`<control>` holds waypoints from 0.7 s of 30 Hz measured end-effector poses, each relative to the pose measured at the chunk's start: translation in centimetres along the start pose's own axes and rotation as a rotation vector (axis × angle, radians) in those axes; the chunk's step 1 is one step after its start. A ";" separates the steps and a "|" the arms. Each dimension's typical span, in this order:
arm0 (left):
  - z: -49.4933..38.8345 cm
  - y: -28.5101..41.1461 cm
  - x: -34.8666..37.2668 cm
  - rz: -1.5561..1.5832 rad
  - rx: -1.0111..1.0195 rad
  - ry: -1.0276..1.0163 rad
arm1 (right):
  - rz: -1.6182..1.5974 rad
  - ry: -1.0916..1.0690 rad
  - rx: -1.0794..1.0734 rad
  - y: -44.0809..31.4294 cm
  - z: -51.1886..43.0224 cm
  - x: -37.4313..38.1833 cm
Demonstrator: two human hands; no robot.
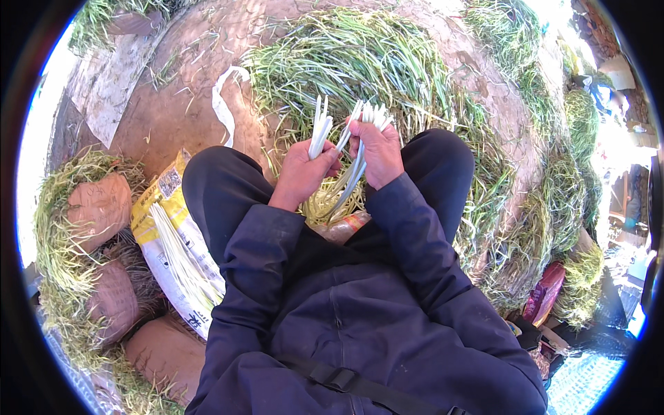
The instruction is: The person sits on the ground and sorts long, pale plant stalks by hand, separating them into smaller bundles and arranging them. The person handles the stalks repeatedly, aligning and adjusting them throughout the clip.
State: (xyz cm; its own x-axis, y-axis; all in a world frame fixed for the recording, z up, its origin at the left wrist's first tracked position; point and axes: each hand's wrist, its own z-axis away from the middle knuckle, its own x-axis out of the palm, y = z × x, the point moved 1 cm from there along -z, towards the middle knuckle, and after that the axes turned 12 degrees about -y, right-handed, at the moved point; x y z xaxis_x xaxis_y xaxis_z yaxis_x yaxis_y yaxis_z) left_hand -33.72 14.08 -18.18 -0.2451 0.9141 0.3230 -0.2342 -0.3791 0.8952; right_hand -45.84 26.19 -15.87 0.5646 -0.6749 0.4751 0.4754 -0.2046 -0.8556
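My left hand grips a small bunch of white chive-like stalks, their pale ends pointing up. Close beside it, my right hand is closed around a second bunch of white stalks. Greenish lengths from this bunch droop below the hand between my knees. A few stalks lean between the two hands near my left fingertips. Under the hands, loose yellow-green leaves lie in my lap over a shiny plastic sheet or bag, mostly hidden.
A large heap of green stalks lies on the earthen floor ahead. White stalks rest on a printed yellow-and-white sack at left. Wrapped bundles stand beyond it. More greens line the right. A white strip lies ahead.
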 end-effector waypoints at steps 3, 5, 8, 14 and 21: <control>0.1 -0.1 0.0 0.026 -0.023 -0.001 | 0.013 -0.049 0.063 -0.4 0.3 0.2; 0.3 0.0 -0.1 0.049 -0.050 -0.027 | 0.027 -0.080 0.095 -0.6 0.4 0.2; 0.5 0.1 0.0 0.123 -0.061 -0.070 | 0.059 -0.116 0.091 -0.4 0.4 0.1; 0.9 0.8 0.2 0.152 -0.081 -0.044 | -0.055 -0.076 0.044 -0.2 0.5 -0.5; 1.3 1.5 -0.6 0.045 -0.109 -0.042 | 0.005 -0.142 0.129 -2.1 0.9 -0.4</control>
State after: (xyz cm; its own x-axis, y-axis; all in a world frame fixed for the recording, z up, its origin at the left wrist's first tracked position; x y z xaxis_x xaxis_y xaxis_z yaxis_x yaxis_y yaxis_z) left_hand -32.66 13.16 -16.62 -0.2183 0.9002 0.3768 -0.3252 -0.4311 0.8417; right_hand -46.49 27.50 -14.12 0.6525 -0.5671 0.5027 0.5497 -0.1025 -0.8291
